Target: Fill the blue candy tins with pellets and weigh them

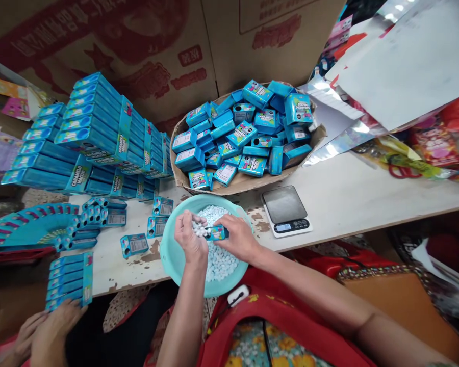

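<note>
In the head view, a turquoise basin (173, 255) holds a heap of small pale candies (222, 262). Over it, my left hand (190, 237) is curled around some white candies (199, 228), which spill toward the thumb side. My right hand (237, 237) grips a small blue candy box (217, 233), lying tilted with its end against the candies in my left hand. The box's far end is partly hidden by my fingers.
Behind the basin stands a cardboard tray (252, 184) piled with blue boxes. A digital scale (286, 209) lies to the right. Stacked box packs (99, 127) rise at the left. A co-worker's hands (53, 326) touch a pack (71, 278) at lower left.
</note>
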A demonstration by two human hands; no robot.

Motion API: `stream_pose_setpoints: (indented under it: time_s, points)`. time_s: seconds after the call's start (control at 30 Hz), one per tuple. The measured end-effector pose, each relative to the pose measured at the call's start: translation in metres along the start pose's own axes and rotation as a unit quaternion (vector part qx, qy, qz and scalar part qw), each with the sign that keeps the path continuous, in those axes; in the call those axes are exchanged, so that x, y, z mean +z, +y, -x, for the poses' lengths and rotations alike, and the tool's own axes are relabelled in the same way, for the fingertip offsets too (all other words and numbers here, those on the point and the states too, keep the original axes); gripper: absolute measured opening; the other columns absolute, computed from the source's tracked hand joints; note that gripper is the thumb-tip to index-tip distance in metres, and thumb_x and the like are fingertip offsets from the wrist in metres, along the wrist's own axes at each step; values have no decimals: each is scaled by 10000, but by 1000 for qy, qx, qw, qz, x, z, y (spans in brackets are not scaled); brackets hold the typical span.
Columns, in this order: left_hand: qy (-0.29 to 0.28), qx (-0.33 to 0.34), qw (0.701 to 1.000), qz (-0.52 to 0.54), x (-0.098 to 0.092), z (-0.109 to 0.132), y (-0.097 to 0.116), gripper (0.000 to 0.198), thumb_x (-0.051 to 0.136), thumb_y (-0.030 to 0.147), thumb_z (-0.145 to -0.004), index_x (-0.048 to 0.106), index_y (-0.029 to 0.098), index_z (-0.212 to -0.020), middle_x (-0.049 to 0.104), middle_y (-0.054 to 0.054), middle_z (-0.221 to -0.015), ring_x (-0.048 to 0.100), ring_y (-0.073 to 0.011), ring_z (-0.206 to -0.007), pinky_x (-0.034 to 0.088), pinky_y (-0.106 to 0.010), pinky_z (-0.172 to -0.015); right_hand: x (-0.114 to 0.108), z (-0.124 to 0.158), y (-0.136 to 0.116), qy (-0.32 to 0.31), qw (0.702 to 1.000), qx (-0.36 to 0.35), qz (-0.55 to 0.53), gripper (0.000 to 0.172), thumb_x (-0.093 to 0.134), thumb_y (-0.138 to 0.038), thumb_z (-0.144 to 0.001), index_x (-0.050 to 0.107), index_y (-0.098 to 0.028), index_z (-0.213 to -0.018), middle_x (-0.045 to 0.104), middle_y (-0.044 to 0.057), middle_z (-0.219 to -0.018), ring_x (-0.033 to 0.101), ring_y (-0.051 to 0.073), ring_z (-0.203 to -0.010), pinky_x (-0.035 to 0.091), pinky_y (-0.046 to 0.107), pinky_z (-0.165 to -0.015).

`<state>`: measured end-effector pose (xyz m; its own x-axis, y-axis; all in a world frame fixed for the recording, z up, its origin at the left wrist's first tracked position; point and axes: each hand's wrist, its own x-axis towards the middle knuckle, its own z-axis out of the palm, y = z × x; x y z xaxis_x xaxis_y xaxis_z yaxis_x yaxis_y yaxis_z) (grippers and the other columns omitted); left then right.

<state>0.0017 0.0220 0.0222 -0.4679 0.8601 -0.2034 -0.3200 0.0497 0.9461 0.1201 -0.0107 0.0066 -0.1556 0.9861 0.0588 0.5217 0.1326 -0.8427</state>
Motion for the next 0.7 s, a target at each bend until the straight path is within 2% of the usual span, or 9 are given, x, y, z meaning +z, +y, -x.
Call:
stream_pose_setpoints:
  time_s: [0.13,0.37,0.47,0.53,0.6,0.7]
  points:
    - [-7,4,1000,-5,-2,-2,-2,264,628,381,-792,472,182,-717,429,76,-484,551,-120,-517,450,-244,-547,2,-1,1,8,1000,1,-25,295,737,-192,-679,614,-226,-946,633,17,-924,581,209,-919,416,321,-786]
    - [-27,36,999,-6,-4,0,-2,254,621,368,-809,472,184,-719,430,78,-470,421,-80,-415,326,-196,-426,3,-2,-1,10,998,10,-57,312,756,-189,-668,621,-220,-947,627,17,-917,581,204,-907,440,319,-796]
    - [-26,51,998,-23,-3,-1,-8,256,636,362,-798,480,178,-712,452,69,-482,449,-82,-441,363,-198,-452,12,-4,3,10,998,15,-63,312,749,-166,-664,625,-218,-946,625,15,-922,581,199,-906,442,310,-792]
    - [-8,33,999,-25,-3,-4,-13,294,655,376,-780,460,177,-683,411,78,-466,417,-72,-421,341,-189,-432,18,-5,9,2,997,23,-69,303,742,-140,-656,629,-208,-929,622,14,-906,583,193,-890,444,305,-783]
    - [1,-2,1000,-8,-5,-8,-15,339,671,397,-762,425,184,-666,337,96,-452,335,-56,-382,265,-178,-383,20,-5,13,-1,996,27,-85,303,743,-135,-650,629,-201,-923,618,14,-905,581,191,-891,446,308,-793]
    - [-9,-37,999,13,-16,-14,-16,355,664,435,-758,414,193,-686,300,101,-473,287,-50,-377,224,-172,-372,13,-2,16,2,989,32,-146,327,764,-173,-642,627,-208,-937,613,5,-921,580,185,-912,446,312,-828]
